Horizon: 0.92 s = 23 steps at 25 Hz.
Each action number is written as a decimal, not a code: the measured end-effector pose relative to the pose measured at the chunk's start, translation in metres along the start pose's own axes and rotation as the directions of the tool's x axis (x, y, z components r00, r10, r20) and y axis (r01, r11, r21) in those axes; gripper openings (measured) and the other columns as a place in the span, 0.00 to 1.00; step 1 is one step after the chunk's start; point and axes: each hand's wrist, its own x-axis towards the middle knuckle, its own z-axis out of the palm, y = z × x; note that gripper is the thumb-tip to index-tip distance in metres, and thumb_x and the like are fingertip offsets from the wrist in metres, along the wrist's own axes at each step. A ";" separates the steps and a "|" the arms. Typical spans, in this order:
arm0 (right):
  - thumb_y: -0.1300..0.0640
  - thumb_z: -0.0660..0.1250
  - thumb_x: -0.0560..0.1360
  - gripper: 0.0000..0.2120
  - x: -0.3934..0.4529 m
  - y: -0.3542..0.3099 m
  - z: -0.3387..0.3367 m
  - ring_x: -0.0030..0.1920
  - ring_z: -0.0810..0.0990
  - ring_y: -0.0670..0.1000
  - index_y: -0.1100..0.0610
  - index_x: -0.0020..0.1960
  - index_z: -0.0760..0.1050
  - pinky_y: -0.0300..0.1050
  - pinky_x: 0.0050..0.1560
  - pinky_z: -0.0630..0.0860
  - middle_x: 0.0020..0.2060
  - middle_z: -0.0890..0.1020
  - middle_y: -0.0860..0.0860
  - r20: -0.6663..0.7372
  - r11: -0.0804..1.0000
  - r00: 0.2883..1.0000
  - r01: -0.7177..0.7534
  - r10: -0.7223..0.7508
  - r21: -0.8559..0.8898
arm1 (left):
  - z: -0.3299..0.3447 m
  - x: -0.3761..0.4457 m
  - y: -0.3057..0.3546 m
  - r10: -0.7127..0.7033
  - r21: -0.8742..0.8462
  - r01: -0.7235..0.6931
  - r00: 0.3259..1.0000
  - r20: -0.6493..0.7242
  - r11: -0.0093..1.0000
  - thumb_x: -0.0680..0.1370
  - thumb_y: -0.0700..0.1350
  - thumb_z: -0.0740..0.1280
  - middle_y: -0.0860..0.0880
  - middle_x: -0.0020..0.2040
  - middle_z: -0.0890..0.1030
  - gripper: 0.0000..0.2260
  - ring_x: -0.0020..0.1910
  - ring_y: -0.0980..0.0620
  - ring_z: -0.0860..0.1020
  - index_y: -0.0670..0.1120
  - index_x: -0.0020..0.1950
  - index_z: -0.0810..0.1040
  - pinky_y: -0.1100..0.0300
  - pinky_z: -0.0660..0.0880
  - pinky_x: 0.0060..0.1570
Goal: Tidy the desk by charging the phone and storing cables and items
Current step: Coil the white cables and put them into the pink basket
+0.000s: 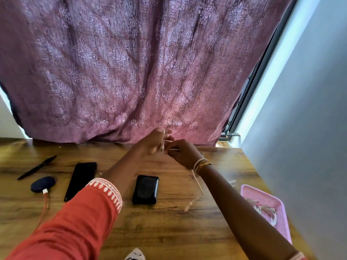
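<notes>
Up at 12 o'clock on the table, left hand and right hand both pinch a white cable; phone lies at 9 o'clock.

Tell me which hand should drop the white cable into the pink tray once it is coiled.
Right, probably. The pink tray sits at the desk's right edge, beside the right forearm. The right hand and left hand both hold the white cable, but the left would have to cross over.
</notes>
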 end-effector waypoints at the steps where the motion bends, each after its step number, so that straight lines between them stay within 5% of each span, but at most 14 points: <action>1: 0.58 0.71 0.71 0.05 0.001 0.001 -0.005 0.36 0.79 0.47 0.58 0.46 0.83 0.36 0.37 0.71 0.38 0.84 0.52 -0.032 1.000 0.999 0.012 -0.011 0.004 | 0.000 -0.002 -0.003 -0.002 0.173 0.002 1.000 0.004 0.985 0.80 0.32 0.53 0.44 0.37 0.76 0.11 0.28 0.53 0.76 0.38 0.59 0.70 0.63 0.72 0.24; 3: 0.55 0.75 0.68 0.05 0.005 0.006 -0.013 0.34 0.80 0.47 0.55 0.43 0.84 0.40 0.35 0.73 0.35 0.85 0.51 -0.094 1.000 0.995 0.019 -0.019 0.001 | -0.002 -0.004 -0.005 -0.037 0.361 0.019 0.998 0.043 0.932 0.78 0.31 0.53 0.43 0.33 0.75 0.09 0.23 0.54 0.71 0.38 0.50 0.72 0.65 0.66 0.22; 6: 0.53 0.74 0.69 0.03 0.009 0.016 -0.019 0.35 0.81 0.51 0.51 0.43 0.84 0.45 0.37 0.75 0.34 0.84 0.50 -0.180 0.997 0.984 0.019 -0.006 0.069 | -0.011 -0.005 -0.006 -0.200 0.204 0.148 0.943 0.265 0.968 0.79 0.36 0.49 0.48 0.25 0.71 0.11 0.16 0.58 0.63 0.41 0.42 0.69 0.69 0.59 0.18; 10: 0.54 0.73 0.71 0.04 0.016 0.026 -0.026 0.39 0.83 0.51 0.51 0.46 0.85 0.45 0.43 0.78 0.38 0.85 0.47 -0.268 0.980 0.960 -0.026 0.079 0.196 | -0.020 0.007 -0.016 -0.146 -0.197 0.421 0.653 0.743 0.885 0.81 0.47 0.53 0.49 0.23 0.66 0.18 0.17 0.55 0.62 0.35 0.54 0.75 0.65 0.63 0.20; 12: 0.54 0.73 0.71 0.05 0.017 0.031 -0.025 0.38 0.83 0.49 0.52 0.47 0.85 0.46 0.44 0.79 0.38 0.85 0.47 -0.319 0.965 0.938 -0.051 0.134 0.257 | -0.022 0.012 -0.018 -0.014 -0.310 0.465 0.573 0.820 0.829 0.82 0.49 0.54 0.48 0.25 0.66 0.19 0.20 0.53 0.64 0.34 0.54 0.74 0.61 0.64 0.24; 17: 0.60 0.63 0.78 0.12 0.010 0.040 0.000 0.26 0.73 0.41 0.51 0.59 0.79 0.39 0.34 0.71 0.31 0.81 0.54 -0.263 0.945 0.937 -0.152 0.231 0.290 | -0.022 0.016 -0.021 0.169 -0.567 0.369 0.711 0.682 0.736 0.82 0.45 0.58 0.48 0.22 0.69 0.14 0.19 0.55 0.62 0.35 0.48 0.75 0.60 0.64 0.24; 20: 0.67 0.55 0.77 0.17 0.001 0.034 0.016 0.21 0.72 0.39 0.50 0.58 0.74 0.33 0.25 0.67 0.31 0.78 0.51 -0.039 0.908 0.948 -0.290 0.316 0.302 | -0.019 0.017 -0.022 0.234 -0.695 0.369 0.758 0.609 0.617 0.82 0.44 0.53 0.50 0.27 0.65 0.15 0.22 0.54 0.63 0.34 0.52 0.74 0.60 0.66 0.29; 23: 0.69 0.54 0.75 0.18 -0.009 0.020 0.028 0.26 0.71 0.42 0.57 0.61 0.72 0.30 0.20 0.64 0.33 0.76 0.50 0.186 0.915 0.919 -0.376 0.348 0.145 | -0.017 0.019 -0.022 0.136 -0.747 0.269 0.892 0.432 0.608 0.79 0.40 0.56 0.52 0.29 0.68 0.09 0.22 0.56 0.67 0.38 0.51 0.72 0.64 0.70 0.29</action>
